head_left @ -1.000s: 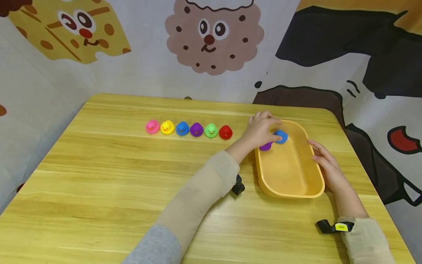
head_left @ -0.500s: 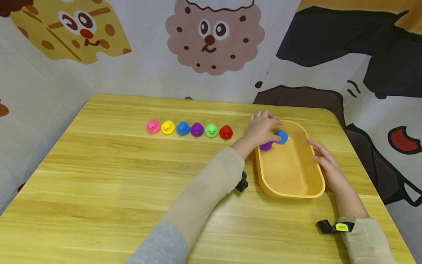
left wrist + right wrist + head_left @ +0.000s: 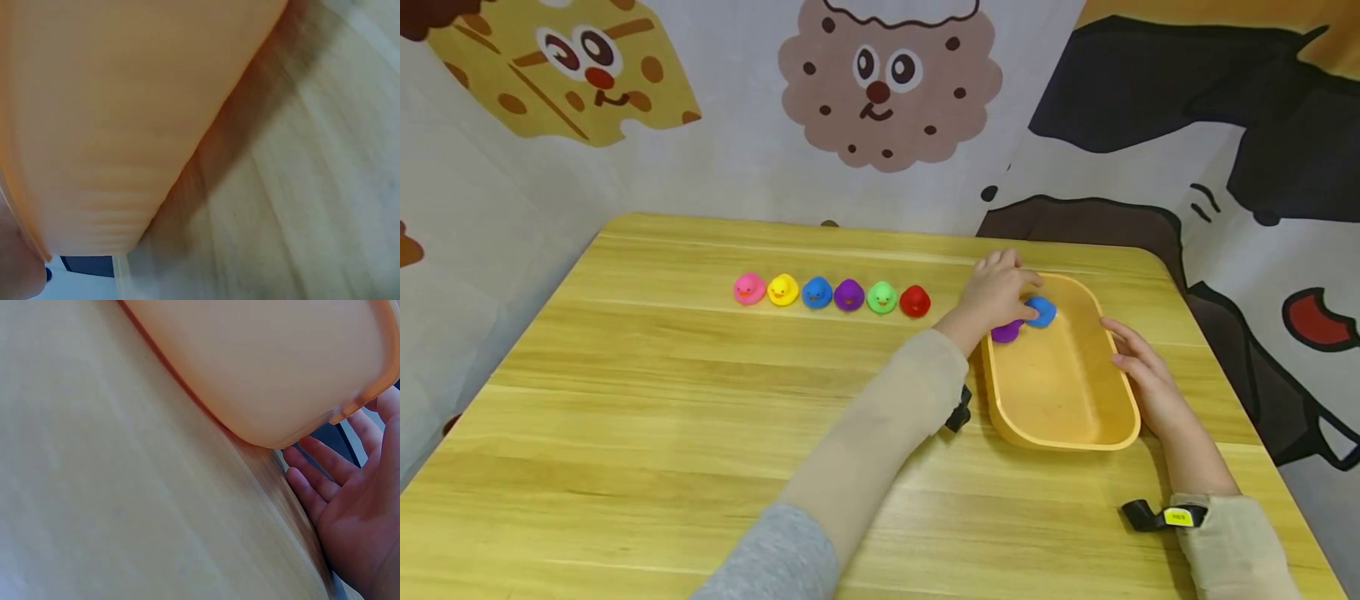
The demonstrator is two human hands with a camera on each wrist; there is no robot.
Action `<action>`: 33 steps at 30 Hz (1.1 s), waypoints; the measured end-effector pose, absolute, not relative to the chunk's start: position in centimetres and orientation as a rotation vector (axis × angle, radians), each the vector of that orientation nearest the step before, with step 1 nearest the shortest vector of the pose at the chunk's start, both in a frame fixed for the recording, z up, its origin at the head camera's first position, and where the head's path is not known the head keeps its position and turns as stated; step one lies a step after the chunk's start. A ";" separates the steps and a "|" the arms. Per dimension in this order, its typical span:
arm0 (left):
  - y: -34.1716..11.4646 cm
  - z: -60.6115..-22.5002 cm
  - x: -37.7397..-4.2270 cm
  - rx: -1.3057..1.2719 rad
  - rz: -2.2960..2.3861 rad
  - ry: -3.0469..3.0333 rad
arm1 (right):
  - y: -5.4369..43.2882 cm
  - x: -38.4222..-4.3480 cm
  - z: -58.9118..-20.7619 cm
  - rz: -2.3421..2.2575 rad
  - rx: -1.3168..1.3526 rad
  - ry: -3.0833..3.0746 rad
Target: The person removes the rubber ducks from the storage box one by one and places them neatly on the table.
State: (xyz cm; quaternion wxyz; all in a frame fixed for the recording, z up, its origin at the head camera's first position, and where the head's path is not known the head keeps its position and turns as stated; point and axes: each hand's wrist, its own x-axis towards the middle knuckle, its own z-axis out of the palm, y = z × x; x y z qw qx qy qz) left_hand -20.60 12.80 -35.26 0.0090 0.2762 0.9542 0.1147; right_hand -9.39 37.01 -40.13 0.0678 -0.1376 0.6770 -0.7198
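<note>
In the head view my left hand [image 3: 996, 293] reaches over the far left corner of a yellow plastic bin [image 3: 1060, 443]. Its thumb lies against a blue rubber duck [image 3: 1042, 312] inside, and a purple duck [image 3: 1006, 332] sits under the palm's edge. What the other fingers touch is hidden. On the bin's right side, my right hand [image 3: 1142, 375] rests its fingertips at the rim. The right wrist view shows the right hand [image 3: 356, 500] with fingers fairly straight beside the outer wall. In the left wrist view only a bit of the left hand [image 3: 19, 262] appears beyond the rim.
Left of the bin, several rubber ducks stand in a row: pink [image 3: 749, 288], yellow [image 3: 783, 290], blue [image 3: 817, 292], purple [image 3: 849, 295], green [image 3: 882, 297] and red [image 3: 915, 302]. All are on the wooden table [image 3: 662, 433]. A cartoon-printed cloth [image 3: 715, 183] hangs behind it.
My left forearm and wrist have swung a little to the right, while the left fingers stay at the bin's corner. The right hand, bin and ducks look unmoved.
</note>
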 end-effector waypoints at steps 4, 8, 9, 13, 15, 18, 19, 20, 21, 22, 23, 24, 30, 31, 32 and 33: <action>13.4 -34.9 -20.4 0.906 0.283 2.971 | 36.9 -9.3 -40.1 -2.182 -0.420 2.028; 13.8 -34.9 -20.3 0.894 0.250 2.972 | 36.9 -9.4 -40.0 -2.199 -0.428 2.000; 13.8 -35.0 -20.3 0.881 0.251 2.975 | 36.9 -9.4 -40.0 -2.200 -0.429 1.998; 13.9 -35.0 -20.2 0.851 0.236 2.990 | 36.9 -9.3 -39.9 -2.203 -0.430 1.990; 14.0 -35.0 -20.2 0.840 0.216 2.988 | 36.9 -9.3 -39.9 -2.201 -0.430 1.991; 14.1 -35.0 -20.2 0.814 0.190 2.980 | 36.8 -9.3 -39.9 -2.195 -0.431 1.994; 14.1 -35.1 -20.2 0.805 0.181 2.980 | 36.9 -9.3 -39.9 -2.193 -0.432 1.999; 14.2 -35.1 -20.1 0.798 0.176 2.982 | 36.9 -9.3 -39.9 -2.194 -0.431 2.002; 14.2 -35.1 -20.2 0.790 0.172 2.985 | 36.9 -9.3 -39.9 -2.194 -0.432 2.002; 14.2 -35.1 -20.2 0.784 0.170 2.990 | 36.9 -9.3 -40.0 -2.195 -0.433 2.003; 14.3 -35.2 -20.2 0.780 0.163 2.995 | 36.9 -9.4 -40.0 -2.194 -0.434 2.006; 14.3 -35.2 -20.2 0.775 0.158 3.000 | 37.0 -9.4 -40.0 -2.194 -0.436 2.006; 14.4 -35.4 -20.3 0.761 0.128 3.012 | 37.0 -9.5 -40.2 -2.188 -0.440 2.011; 14.4 -35.4 -20.2 0.762 0.124 3.013 | 37.0 -9.5 -40.2 -2.186 -0.439 2.015; 14.4 -35.5 -20.2 0.763 0.121 3.013 | 37.0 -9.5 -40.2 -2.183 -0.437 2.019; 14.4 -35.4 -20.2 0.762 0.119 3.013 | 37.0 -9.5 -40.2 -2.182 -0.434 2.021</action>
